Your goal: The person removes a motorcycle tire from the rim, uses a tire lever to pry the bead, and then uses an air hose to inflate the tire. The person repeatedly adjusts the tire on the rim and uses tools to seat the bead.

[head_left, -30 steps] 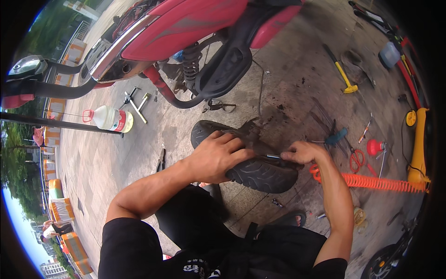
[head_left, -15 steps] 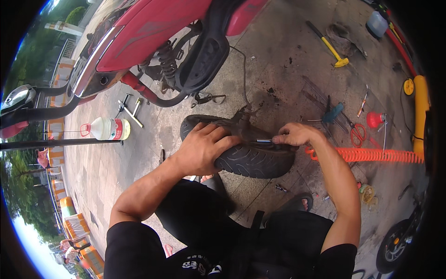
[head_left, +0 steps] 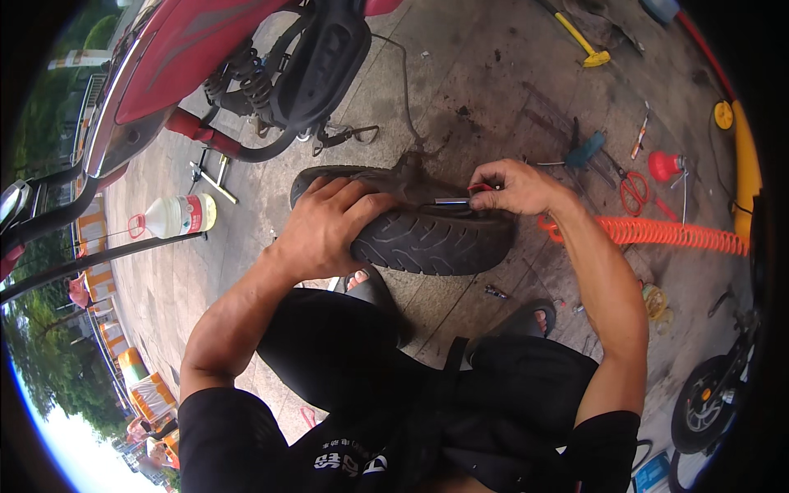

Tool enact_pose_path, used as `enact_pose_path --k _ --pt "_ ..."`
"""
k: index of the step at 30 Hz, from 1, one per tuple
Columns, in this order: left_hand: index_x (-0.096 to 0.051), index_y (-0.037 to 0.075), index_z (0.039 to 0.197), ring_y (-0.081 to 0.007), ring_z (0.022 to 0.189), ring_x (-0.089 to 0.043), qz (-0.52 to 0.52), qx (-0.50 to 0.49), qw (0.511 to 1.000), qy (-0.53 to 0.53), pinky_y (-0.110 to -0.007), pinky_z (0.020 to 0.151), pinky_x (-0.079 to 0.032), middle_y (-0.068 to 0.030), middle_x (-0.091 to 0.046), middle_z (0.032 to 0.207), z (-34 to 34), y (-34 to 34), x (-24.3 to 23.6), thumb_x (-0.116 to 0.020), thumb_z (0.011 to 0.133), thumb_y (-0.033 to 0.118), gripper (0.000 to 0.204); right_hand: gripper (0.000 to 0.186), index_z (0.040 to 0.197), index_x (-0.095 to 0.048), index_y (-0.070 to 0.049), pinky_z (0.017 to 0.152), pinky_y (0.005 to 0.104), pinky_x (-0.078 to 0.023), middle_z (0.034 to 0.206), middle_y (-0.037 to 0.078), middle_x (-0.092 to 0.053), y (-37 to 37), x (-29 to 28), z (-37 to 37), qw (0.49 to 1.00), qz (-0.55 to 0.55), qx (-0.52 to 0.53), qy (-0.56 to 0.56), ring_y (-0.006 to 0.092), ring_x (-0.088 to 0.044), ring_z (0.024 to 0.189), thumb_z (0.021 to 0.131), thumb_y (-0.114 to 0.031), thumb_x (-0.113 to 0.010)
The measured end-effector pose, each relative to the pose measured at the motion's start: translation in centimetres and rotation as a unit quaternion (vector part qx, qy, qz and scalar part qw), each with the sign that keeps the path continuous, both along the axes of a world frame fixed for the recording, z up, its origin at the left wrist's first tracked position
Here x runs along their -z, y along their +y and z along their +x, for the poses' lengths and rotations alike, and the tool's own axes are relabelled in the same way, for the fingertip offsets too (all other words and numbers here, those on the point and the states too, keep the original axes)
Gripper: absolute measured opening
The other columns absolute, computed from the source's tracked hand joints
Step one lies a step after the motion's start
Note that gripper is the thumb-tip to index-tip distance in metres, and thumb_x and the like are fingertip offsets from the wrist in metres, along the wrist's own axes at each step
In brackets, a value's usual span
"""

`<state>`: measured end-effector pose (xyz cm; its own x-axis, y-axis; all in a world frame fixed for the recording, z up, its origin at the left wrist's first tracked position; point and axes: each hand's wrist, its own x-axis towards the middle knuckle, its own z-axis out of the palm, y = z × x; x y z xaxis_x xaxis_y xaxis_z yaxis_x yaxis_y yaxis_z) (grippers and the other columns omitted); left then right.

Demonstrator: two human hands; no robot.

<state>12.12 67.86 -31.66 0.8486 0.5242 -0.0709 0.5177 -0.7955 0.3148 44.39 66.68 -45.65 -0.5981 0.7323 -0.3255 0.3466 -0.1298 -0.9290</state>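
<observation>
A black scooter tire (head_left: 440, 246) on its wheel is in front of me, close to my feet. My left hand (head_left: 325, 226) is wrapped over its left side, fingers curled across the tread and sidewall. On the tire's right side, my right hand (head_left: 522, 189) is closed round a tool with a shiny metal shaft (head_left: 450, 201). A bit of red shows between those fingers. The shaft points left along the tire's upper edge by the rim; its tip and what it touches are hard to make out.
A red scooter (head_left: 189, 66) stands at the upper left, a jug of pale liquid (head_left: 177, 215) below it. Right of the tire lie an orange coiled hose (head_left: 657, 232), red scissors (head_left: 634, 193) and a red funnel-like item (head_left: 664, 166). A yellow hammer (head_left: 582, 41) lies farther off.
The scene has shifted left and up in the view. My left hand keeps its hold on the tire. My right hand has turned, and a red part now shows in its fingers.
</observation>
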Motion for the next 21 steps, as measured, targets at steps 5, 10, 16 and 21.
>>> enact_pose_path --k 5,10,16,21 --pt "-0.059 0.015 0.131 -0.0322 0.106 -0.065 0.003 0.003 1.0 -0.001 -0.046 0.093 -0.05 -0.008 -0.065 0.113 0.0 -0.2 0.1 -0.087 0.059 0.022 0.078 0.048 0.1 -0.071 -0.001 0.059 0.0326 -0.048 0.073 0.002 -0.063 -0.2 -0.3 -1.1 0.986 -0.136 0.059 -0.072 0.0121 -0.059 0.064 0.1 -0.049 -0.066" --pt "-0.058 0.015 0.132 -0.0325 0.105 -0.065 0.003 0.004 1.0 0.007 -0.047 0.092 -0.049 -0.0082 -0.065 0.112 -0.1 -0.3 0.0 -0.087 0.059 0.024 0.078 0.056 0.096 -0.073 -0.001 0.052 0.034 -0.047 0.064 0.004 -0.06 -0.5 -0.6 -2.3 0.98 -0.145 0.062 -0.124 0.0136 -0.057 0.055 0.099 -0.056 -0.063" --pt "-0.061 0.008 0.125 -0.035 0.103 -0.066 0.009 0.02 1.0 0.014 -0.045 0.09 -0.051 -0.0124 -0.066 0.114 0.1 -0.5 -0.2 -0.087 0.06 0.022 0.072 0.043 0.101 -0.075 -0.005 0.047 0.033 -0.047 0.063 0.006 -0.061 -0.1 -0.6 -2.8 0.963 -0.206 0.061 -0.162 0.014 -0.058 0.053 0.099 -0.046 -0.066" --pt "-0.06 0.012 0.129 -0.0319 0.102 -0.064 0.007 0.044 0.999 0.026 -0.045 0.087 -0.05 -0.0095 -0.065 0.113 0.5 -1.0 -0.3 -0.086 0.06 0.02 0.074 0.027 0.113 -0.075 -0.009 0.044 0.0326 -0.047 0.07 0.007 -0.065 1.0 -1.1 -2.8 0.945 -0.26 -0.012 -0.197 0.0152 -0.059 0.05 0.095 -0.023 -0.062"
